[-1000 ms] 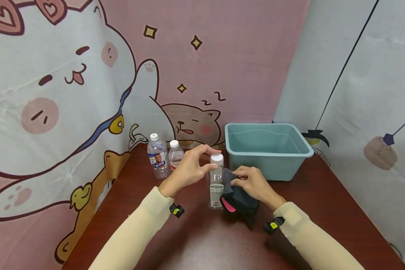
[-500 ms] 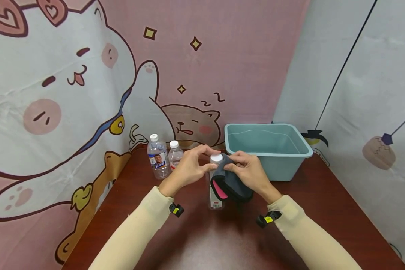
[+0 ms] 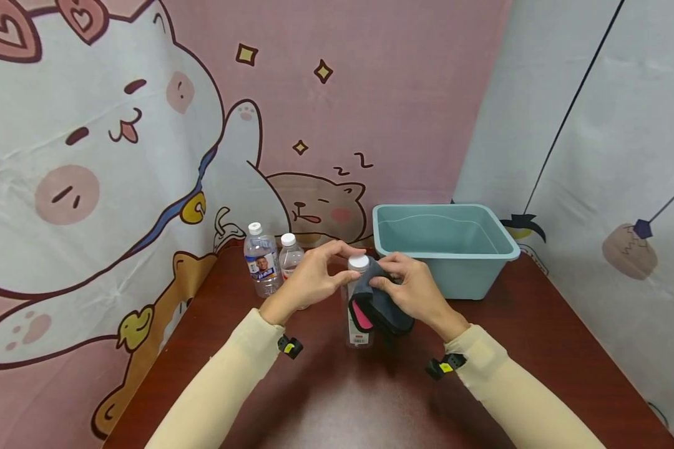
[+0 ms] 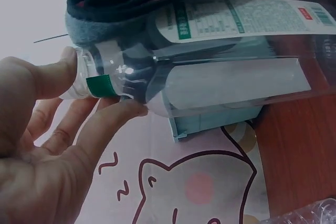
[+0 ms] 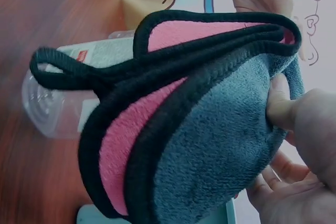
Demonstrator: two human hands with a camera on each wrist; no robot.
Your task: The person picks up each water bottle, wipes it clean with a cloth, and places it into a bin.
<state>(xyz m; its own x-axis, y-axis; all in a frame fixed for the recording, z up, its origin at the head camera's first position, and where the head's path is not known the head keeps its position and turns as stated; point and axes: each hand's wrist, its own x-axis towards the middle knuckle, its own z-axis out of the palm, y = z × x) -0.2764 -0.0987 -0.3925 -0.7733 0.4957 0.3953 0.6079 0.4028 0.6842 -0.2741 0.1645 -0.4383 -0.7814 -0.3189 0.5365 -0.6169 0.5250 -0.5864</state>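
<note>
An upright clear plastic bottle (image 3: 358,337) with a white cap and a printed label stands mid-table. My left hand (image 3: 314,274) pinches it by the cap and neck between thumb and fingers, as the left wrist view (image 4: 47,108) also shows. In my right hand (image 3: 418,290) is a folded cloth (image 3: 383,304), grey outside, pink inside, with black edging and a hanging loop. Thumb and fingers of that hand grip the cloth (image 5: 215,135) and hold it against the bottle's neck and side. The cloth covers part of the bottle in the head view.
Behind and left of my left hand stand a bottle with a blue label (image 3: 263,267) and a smaller capped bottle (image 3: 289,254), partly hidden by the hand. A light blue plastic bin (image 3: 455,274) sits at the back right of the brown table (image 3: 337,405), near the patterned wall cloth.
My right hand has raised the cloth from beside the bottle up and leftward to its neck, then stayed near there with slight shifts. The left hand keeps its hold on the cap.
</note>
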